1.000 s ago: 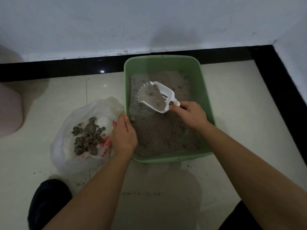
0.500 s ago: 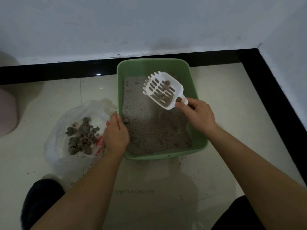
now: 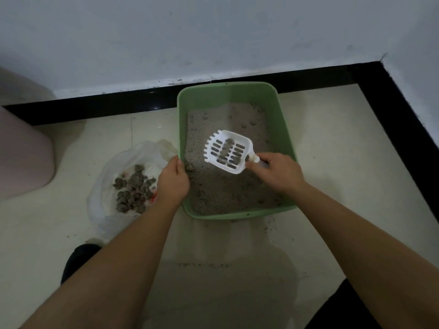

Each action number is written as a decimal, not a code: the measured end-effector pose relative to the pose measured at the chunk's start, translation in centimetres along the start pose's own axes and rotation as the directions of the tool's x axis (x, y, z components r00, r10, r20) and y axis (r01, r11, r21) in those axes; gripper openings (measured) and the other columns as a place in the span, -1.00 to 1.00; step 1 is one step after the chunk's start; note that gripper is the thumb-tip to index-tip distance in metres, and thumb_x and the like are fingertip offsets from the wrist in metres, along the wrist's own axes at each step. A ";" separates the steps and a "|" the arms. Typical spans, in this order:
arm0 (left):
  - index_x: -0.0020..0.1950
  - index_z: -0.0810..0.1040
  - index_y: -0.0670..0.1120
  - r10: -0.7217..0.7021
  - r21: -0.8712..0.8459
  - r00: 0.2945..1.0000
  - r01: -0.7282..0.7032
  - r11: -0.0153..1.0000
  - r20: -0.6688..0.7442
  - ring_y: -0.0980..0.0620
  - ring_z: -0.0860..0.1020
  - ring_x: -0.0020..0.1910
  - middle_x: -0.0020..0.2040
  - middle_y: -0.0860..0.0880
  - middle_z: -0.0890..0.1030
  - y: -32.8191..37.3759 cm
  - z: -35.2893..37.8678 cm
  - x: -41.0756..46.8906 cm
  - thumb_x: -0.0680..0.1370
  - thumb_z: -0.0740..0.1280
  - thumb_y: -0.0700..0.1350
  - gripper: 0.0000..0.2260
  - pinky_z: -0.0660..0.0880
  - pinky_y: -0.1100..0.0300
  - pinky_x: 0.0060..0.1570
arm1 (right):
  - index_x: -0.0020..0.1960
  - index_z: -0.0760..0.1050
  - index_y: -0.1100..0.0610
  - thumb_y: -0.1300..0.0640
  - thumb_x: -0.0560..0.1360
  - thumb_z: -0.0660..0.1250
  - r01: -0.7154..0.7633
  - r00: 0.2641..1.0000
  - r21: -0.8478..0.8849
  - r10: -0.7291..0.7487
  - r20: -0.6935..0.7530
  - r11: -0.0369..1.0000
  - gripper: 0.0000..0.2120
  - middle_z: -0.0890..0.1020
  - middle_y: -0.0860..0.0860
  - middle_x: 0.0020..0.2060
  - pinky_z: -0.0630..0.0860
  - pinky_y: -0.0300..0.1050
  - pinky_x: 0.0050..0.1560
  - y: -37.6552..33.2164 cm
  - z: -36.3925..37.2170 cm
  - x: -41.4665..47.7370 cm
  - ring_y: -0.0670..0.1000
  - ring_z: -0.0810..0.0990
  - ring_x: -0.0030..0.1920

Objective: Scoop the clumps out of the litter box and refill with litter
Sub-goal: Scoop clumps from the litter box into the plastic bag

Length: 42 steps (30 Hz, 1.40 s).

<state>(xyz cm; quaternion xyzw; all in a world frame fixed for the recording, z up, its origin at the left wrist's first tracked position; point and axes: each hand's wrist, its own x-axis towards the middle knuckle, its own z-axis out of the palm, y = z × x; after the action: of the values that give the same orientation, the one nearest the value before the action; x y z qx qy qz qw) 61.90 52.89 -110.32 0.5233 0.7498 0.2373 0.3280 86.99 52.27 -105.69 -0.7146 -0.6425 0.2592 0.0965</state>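
Above the litter box (image 3: 228,91), right hand (image 3: 276,173) grips scoop (image 3: 225,151), left hand (image 3: 172,182) clasps rim.

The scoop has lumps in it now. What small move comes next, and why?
Probably swing the scoop left over the plastic bag and tip it. The right hand holds it above the litter box with clumps caught on its slots, and the bag already holds a pile.

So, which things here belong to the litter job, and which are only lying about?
Job: green plastic litter box, grey litter, white slotted plastic scoop in the right hand, grey clumps, white plastic bag.
Lying about: pink rounded object, spilled grains.
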 end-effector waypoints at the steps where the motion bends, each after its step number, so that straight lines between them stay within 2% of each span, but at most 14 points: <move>1: 0.32 0.48 -0.15 0.010 0.072 0.998 -0.014 0.997 0.060 -0.19 0.49 0.22 0.26 -0.18 0.54 0.1 -0.8 0.5 0.69 0.05 -0.05 -0.66 0.37 0.09 0.13 | 0.13 0.63 -0.08 -0.35 0.53 0.17 0.000 1.000 -0.010 0.000 0.003 1.000 -0.55 0.64 -0.06 -0.24 0.45 -0.17 -0.27 -0.2 0.1 0.0 -0.02 0.58 -0.23; 3: 0.25 0.53 -0.12 0.073 0.284 0.985 -0.116 0.952 0.158 -0.19 0.54 0.13 0.20 -0.18 0.59 0.0 -3.1 1.5 0.67 0.05 -0.03 -0.66 0.44 0.07 0.10 | 0.14 0.63 -0.07 -0.35 0.53 0.18 0.005 1.000 0.030 -0.005 -0.019 1.000 -0.55 0.64 -0.05 -0.23 0.48 -0.15 -0.23 -1.1 0.1 0.3 -0.01 0.59 -0.23; 7: 0.16 0.54 -0.05 0.255 0.643 0.955 -0.292 0.708 0.154 -0.08 0.55 -0.14 0.01 -0.12 0.62 0.9 -9.2 3.1 0.65 0.07 0.01 -0.70 0.44 0.11 -0.21 | 0.13 0.62 -0.08 -0.35 0.52 0.19 0.013 1.000 0.077 -0.011 -0.026 0.997 -0.55 0.64 -0.06 -0.23 0.53 -0.10 -0.17 -2.9 0.2 0.7 -0.01 0.59 -0.21; 13: 0.52 0.18 -0.01 0.185 0.853 0.939 -0.340 0.395 0.289 -0.16 0.35 0.34 0.37 -0.17 0.32 1.0 -17.7 6.1 0.49 0.32 0.24 -0.30 0.47 -0.02 0.15 | 0.13 0.62 -0.10 -0.35 0.51 0.19 0.022 1.000 0.033 -0.022 0.020 0.999 -0.56 0.64 -0.09 -0.25 0.47 -0.16 -0.24 -4.7 0.8 0.8 -0.06 0.58 -0.25; 15: 0.54 0.07 0.01 0.078 0.850 0.956 -0.288 0.441 0.283 -0.20 0.28 0.40 0.43 -0.19 0.23 -0.6 -18.7 6.0 0.40 0.38 0.32 -0.14 0.41 -0.06 0.23 | 0.08 0.62 -0.09 -0.34 0.51 0.19 0.042 0.998 0.019 -0.043 0.054 0.999 -0.59 0.61 -0.11 -0.31 0.43 -0.17 -0.28 -5.9 0.9 0.6 -0.08 0.56 -0.29; 17: 0.55 0.05 -0.01 -0.017 0.771 0.971 -0.180 0.611 0.240 -0.23 0.32 0.38 0.44 -0.22 0.25 -2.8 -18.9 6.0 0.37 0.45 0.28 -0.07 0.40 -0.08 0.25 | -0.05 0.62 -0.09 -0.33 0.52 0.20 0.060 0.988 0.019 -0.062 0.141 0.998 -0.63 0.57 -0.10 -0.36 0.35 -0.17 -0.34 -7.7 1.2 0.3 -0.07 0.55 -0.31; 19: 0.53 0.14 -0.08 -0.109 0.613 0.975 -0.034 0.789 0.194 -0.20 0.46 0.27 0.36 -0.22 0.41 -4.5 -18.9 6.0 0.39 0.51 0.14 -0.14 0.47 -0.03 0.21 | -0.25 0.54 -0.09 -0.32 0.52 0.21 0.080 0.962 0.003 -0.078 0.260 0.997 -0.63 0.54 -0.08 -0.39 0.30 -0.16 -0.37 -10.4 1.8 0.0 -0.01 0.54 -0.31; 21: 0.45 0.31 -0.13 -0.166 0.521 0.967 0.043 0.852 0.192 -0.16 0.54 0.15 0.25 -0.18 0.54 -5.2 -18.7 6.2 0.43 0.50 -0.01 -0.33 0.52 0.01 0.13 | -0.26 0.54 0.01 -0.32 0.50 0.22 0.137 0.932 -0.092 -0.097 0.348 0.986 -0.58 0.55 -0.03 -0.35 0.34 -0.16 -0.35 -13.6 3.3 0.1 0.04 0.57 -0.28; 25: 0.21 0.50 -0.15 -0.183 0.440 0.966 0.088 0.894 0.180 -0.11 0.63 -0.16 0.06 -0.16 0.61 -5.3 -18.5 5.9 0.47 0.41 -0.16 -0.68 0.61 0.07 -0.24 | 0.10 0.56 0.05 -0.04 0.54 0.30 0.302 0.925 -0.386 -0.169 0.341 0.872 -0.78 0.62 0.02 -0.06 0.41 -0.13 -0.18 -21.0 7.0 0.3 0.08 0.64 0.00; 28: 0.11 0.53 -0.18 -0.177 0.401 0.968 0.094 0.911 0.176 -0.14 0.64 -0.27 -0.06 -0.18 0.63 -5.3 -18.8 6.0 0.47 0.36 -0.20 -0.78 0.64 0.01 -0.28 | 0.10 0.58 0.07 0.20 0.54 0.28 0.403 0.910 -0.514 -0.270 0.316 0.757 -0.82 0.65 0.00 0.01 0.46 -0.11 -0.12 -25.2 8.5 -0.3 0.06 0.64 0.02; 31: 0.09 0.54 -0.18 -0.186 0.345 0.968 0.119 0.931 0.169 -0.15 0.65 -0.26 -0.09 -0.19 0.64 -5.6 -19.2 6.2 0.48 0.33 -0.21 -0.80 0.65 -0.02 -0.25 | 0.04 0.54 0.05 0.24 0.57 0.23 0.495 0.869 -0.569 -0.360 0.339 0.657 -0.84 0.61 -0.02 -0.11 0.51 -0.09 -0.08 -26.6 8.6 -0.9 0.05 0.62 -0.05; 34: 0.06 0.54 -0.18 -0.191 0.308 0.967 0.132 0.942 0.169 -0.16 0.65 -0.24 -0.10 -0.19 0.64 -6.0 -19.3 6.4 0.48 0.33 -0.21 -0.83 0.65 -0.05 -0.23 | -0.11 0.40 0.00 0.24 0.54 0.25 0.503 0.864 -0.580 -0.397 0.311 0.640 -0.85 0.41 -0.04 -0.35 0.43 -0.13 -0.19 -26.0 8.0 -0.9 0.04 0.53 -0.22; 37: 0.07 0.54 -0.17 -0.196 0.312 0.964 0.134 0.941 0.179 -0.15 0.65 -0.23 -0.09 -0.19 0.63 -6.1 -19.4 6.6 0.48 0.32 -0.20 -0.82 0.65 -0.04 -0.24 | -0.14 0.44 0.01 0.21 0.50 0.30 0.475 0.878 -0.600 -0.389 0.278 0.643 -0.88 0.37 -0.05 -0.39 0.28 -0.16 -0.33 -24.9 7.0 -0.7 0.01 0.43 -0.33; 42: 0.11 0.54 -0.12 -0.173 0.346 0.969 0.103 0.933 0.178 -0.09 0.60 -0.11 -0.01 -0.13 0.61 -5.4 -19.2 7.3 0.50 0.34 -0.11 -0.79 0.55 0.09 -0.25 | -0.19 0.42 0.05 0.00 0.52 0.26 0.420 0.907 -0.453 -0.378 0.185 0.786 -0.84 0.38 -0.05 -0.43 0.23 -0.20 -0.42 -22.0 4.6 -0.2 -0.01 0.41 -0.43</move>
<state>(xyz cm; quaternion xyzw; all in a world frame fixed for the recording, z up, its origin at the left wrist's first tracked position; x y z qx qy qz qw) 42.56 57.66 -102.92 0.5387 0.7763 0.0276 0.3262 65.67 54.65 -99.18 -0.5521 -0.8263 0.0941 -0.0595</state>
